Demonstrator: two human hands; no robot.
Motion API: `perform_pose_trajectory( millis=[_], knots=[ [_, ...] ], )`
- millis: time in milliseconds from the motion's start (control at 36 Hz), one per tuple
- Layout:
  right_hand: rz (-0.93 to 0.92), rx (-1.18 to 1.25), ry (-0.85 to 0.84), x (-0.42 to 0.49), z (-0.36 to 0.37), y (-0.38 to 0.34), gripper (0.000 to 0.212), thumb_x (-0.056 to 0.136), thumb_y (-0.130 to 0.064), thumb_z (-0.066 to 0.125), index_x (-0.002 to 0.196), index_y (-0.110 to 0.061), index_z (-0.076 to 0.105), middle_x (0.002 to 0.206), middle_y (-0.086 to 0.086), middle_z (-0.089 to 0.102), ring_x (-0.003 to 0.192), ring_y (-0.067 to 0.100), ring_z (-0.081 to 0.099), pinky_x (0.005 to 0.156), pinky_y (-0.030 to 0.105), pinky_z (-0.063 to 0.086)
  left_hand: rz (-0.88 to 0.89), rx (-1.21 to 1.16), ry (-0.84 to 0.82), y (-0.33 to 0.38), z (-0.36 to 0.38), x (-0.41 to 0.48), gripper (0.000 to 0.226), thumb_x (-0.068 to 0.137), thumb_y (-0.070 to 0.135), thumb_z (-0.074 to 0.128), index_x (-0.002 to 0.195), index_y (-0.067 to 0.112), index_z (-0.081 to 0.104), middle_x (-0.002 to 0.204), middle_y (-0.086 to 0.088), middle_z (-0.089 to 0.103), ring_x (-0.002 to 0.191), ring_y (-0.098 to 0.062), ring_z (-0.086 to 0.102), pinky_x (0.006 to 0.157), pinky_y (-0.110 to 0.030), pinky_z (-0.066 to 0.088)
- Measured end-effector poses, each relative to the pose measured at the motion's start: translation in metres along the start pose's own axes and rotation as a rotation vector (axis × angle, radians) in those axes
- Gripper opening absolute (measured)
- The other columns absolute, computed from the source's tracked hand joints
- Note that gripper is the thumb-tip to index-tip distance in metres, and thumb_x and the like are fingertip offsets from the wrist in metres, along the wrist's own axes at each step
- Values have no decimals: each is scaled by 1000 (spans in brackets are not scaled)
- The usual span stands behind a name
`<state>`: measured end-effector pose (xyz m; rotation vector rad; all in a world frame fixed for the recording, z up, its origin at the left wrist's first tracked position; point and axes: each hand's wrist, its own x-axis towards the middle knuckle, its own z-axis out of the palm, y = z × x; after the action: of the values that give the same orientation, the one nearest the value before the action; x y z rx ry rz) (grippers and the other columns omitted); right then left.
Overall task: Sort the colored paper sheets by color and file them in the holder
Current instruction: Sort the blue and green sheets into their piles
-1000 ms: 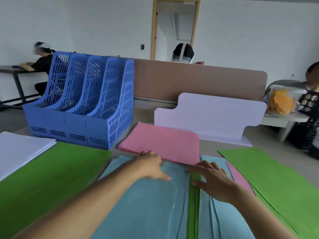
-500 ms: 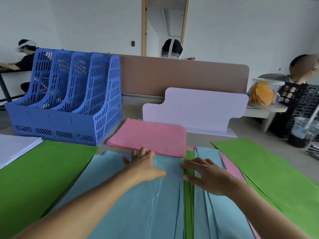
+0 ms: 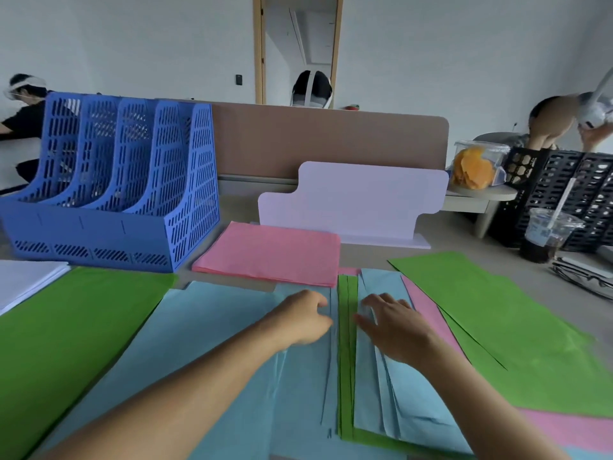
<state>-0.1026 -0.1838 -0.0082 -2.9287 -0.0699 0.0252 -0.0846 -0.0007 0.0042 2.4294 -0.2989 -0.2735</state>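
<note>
Currently we separate colors: right hand (image 3: 394, 327) lies flat, grip empty, on the blue sheets (image 3: 215, 327); left hand (image 3: 303, 318) grip cannot be told. Next, square the blues for the holder (image 3: 109, 194), rear left.

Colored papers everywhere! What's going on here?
A person is sorting paper on a desk. The left hand rests on one spread of blue sheets, and the right hand lies flat on another, with a green strip showing between them. A pink stack lies just behind, and green sheets lie at both sides. The blue file holder stands at the back left; no colored paper shows in it yet.
</note>
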Motion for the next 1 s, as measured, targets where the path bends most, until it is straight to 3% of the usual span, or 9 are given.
perform_pose_trajectory(
  millis=[194, 306, 444, 500, 556, 694, 833, 917, 1000],
  knots=[
    [38, 144, 158, 7, 8, 22, 34, 103, -38, 33, 132, -30, 49, 137, -9, 53, 126, 17, 41, 101, 34, 35, -305, -917, -212, 20, -6, 9, 40, 88, -9, 58, 125, 0, 45, 139, -20, 45, 105, -31, 55, 91, -46, 52],
    [37, 216, 134, 10, 7, 27, 33, 103, -34, 36, 132, -30, 50, 138, -6, 53, 127, 19, 42, 103, 34, 34, -333, -845, -191, 22, 0, 18, 45, 85, 0, 68, 125, 2, 46, 139, -11, 43, 113, -30, 53, 72, -33, 56],
    [91, 235, 83, 10, 2, 32, 37, 101, -34, 38, 139, -32, 43, 145, -3, 44, 134, 21, 36, 107, 38, 29, -283, -527, -108, 28, 13, 19, 16, 88, 22, 69, 88, 11, 57, 70, -1, 45, 52, -9, 46, 41, -19, 33],
    [121, 236, 52, 9, 3, 33, 41, 102, -36, 36, 143, -32, 37, 150, -3, 38, 138, 19, 31, 109, 40, 24, -217, -444, -41, 32, 17, 23, 29, 90, 35, 65, 107, 11, 62, 74, -2, 52, 54, -9, 45, 43, -20, 31],
    [146, 263, 36, 9, 5, 33, 43, 102, -40, 33, 144, -31, 34, 153, -3, 35, 141, 19, 28, 112, 41, 21, -156, -451, 5, 37, 20, 28, 50, 92, 45, 59, 127, 9, 59, 106, -9, 65, 75, -13, 55, 57, -22, 42],
    [190, 391, 94, 9, 4, 31, 44, 102, -47, 25, 142, -31, 35, 151, -3, 37, 139, 18, 31, 112, 42, 21, -96, -559, 8, 47, 20, 35, 55, 92, 45, 58, 134, 10, 54, 137, -6, 54, 119, -22, 52, 102, -30, 39],
    [178, 606, 204, 9, -1, 30, 58, 93, -65, 30, 141, -33, 36, 146, 0, 44, 134, 21, 41, 113, 47, 27, -263, -983, -192, 47, 15, 36, 28, 87, 34, 67, 96, 8, 68, 79, -8, 71, 68, -21, 64, 68, -32, 56],
    [155, 777, 236, 3, -7, 24, 71, 84, -72, 39, 144, -35, 32, 147, 0, 42, 134, 20, 42, 113, 44, 28, -241, -1112, -290, 44, 12, 38, 27, 89, 30, 63, 101, 7, 68, 90, -13, 69, 76, -26, 65, 80, -35, 55],
    [117, 929, 228, -1, -9, 21, 91, 69, -78, 47, 147, -36, 28, 153, -2, 35, 135, 18, 40, 109, 39, 34, -202, -1058, -214, 44, 8, 38, 24, 88, 21, 65, 104, 3, 69, 90, -14, 69, 72, -24, 65, 68, -30, 56]
  ],
)
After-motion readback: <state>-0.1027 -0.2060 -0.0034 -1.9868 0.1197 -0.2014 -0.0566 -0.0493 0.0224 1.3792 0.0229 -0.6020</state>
